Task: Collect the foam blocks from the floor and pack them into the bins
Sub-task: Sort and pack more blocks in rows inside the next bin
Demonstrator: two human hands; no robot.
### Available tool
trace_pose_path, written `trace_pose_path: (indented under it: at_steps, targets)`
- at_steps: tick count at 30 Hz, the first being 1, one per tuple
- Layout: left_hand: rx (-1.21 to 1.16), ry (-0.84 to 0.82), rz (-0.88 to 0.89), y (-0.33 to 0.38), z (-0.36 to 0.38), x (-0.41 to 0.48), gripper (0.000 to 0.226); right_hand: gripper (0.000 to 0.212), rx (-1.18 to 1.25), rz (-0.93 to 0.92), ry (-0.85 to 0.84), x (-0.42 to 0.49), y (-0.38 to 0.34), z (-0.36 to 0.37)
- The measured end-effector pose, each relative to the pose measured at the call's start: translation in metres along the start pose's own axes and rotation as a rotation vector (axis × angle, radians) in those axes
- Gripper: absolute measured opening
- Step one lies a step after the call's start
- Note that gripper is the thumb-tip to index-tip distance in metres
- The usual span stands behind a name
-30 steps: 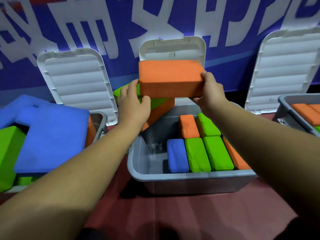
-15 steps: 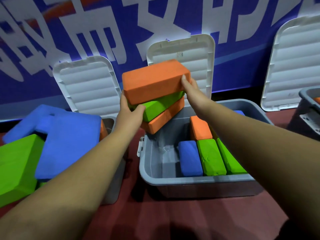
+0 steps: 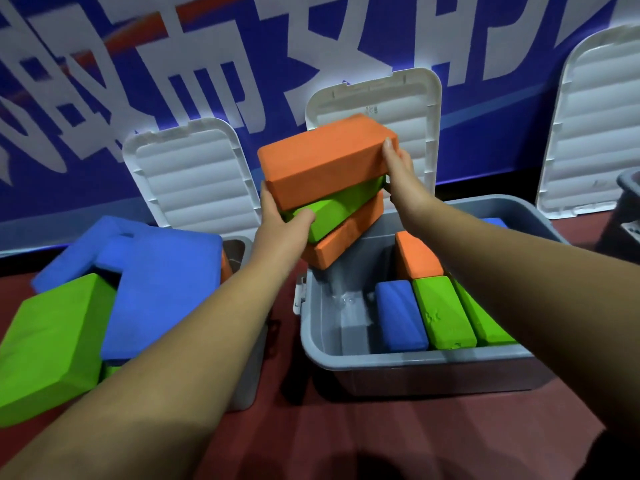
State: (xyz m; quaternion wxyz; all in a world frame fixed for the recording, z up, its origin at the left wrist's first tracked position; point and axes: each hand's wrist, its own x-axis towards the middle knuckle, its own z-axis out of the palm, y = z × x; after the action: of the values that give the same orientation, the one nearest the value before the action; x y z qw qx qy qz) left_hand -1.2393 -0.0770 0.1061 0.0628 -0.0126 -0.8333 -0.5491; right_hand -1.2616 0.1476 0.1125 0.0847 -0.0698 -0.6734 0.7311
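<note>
A stack of three foam blocks hangs above the back left corner of the middle grey bin (image 3: 415,358): a big orange block (image 3: 322,159) on top, a green block (image 3: 332,209) under it, an orange block (image 3: 343,237) at the bottom. My left hand (image 3: 280,226) grips the stack's left end, thumb curled on the green block. My right hand (image 3: 401,174) grips the right end. Inside the bin lie a blue block (image 3: 400,315), two green blocks (image 3: 443,313) and an orange block (image 3: 417,256), packed on the right.
The left grey bin (image 3: 242,344) overflows with large blue foam (image 3: 152,282) and a green block (image 3: 48,341). White lids (image 3: 190,174) stand open against a blue banner wall. Part of another bin (image 3: 628,202) shows at the right edge. The floor is dark red.
The stack has tilted, its left end lower, while the view shifted left. Both hands keep their hold on its ends.
</note>
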Motion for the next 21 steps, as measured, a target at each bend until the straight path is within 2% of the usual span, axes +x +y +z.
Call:
trace_pose_path:
  at_steps: [4, 10, 15, 18, 19, 21]
  targets:
    - [0.01, -0.045, 0.058, 0.009, 0.021, -0.004, 0.091, 0.068, -0.002, -0.024, 0.13, -0.011, -0.019, -0.032]
    - [0.006, -0.263, 0.178, 0.031, 0.098, -0.021, 0.101, 0.085, -0.029, 0.085, 0.424, -0.036, -0.031, -0.127]
    - [0.145, -0.348, 0.176, 0.034, 0.151, -0.031, 0.11, 0.081, -0.128, 0.162, 0.514, -0.048, -0.027, -0.191]
    - [0.228, -0.392, 0.101, 0.031, 0.166, -0.033, 0.102, 0.084, -0.218, 0.286, 0.482, -0.054, -0.02, -0.207]
    - [0.255, -0.426, 0.05, 0.025, 0.168, -0.031, 0.096, 0.072, -0.256, 0.329, 0.449, -0.058, -0.019, -0.207]
    - [0.279, -0.559, -0.061, 0.011, 0.171, -0.025, 0.087, 0.034, -0.365, 0.426, 0.382, -0.063, -0.016, -0.205]
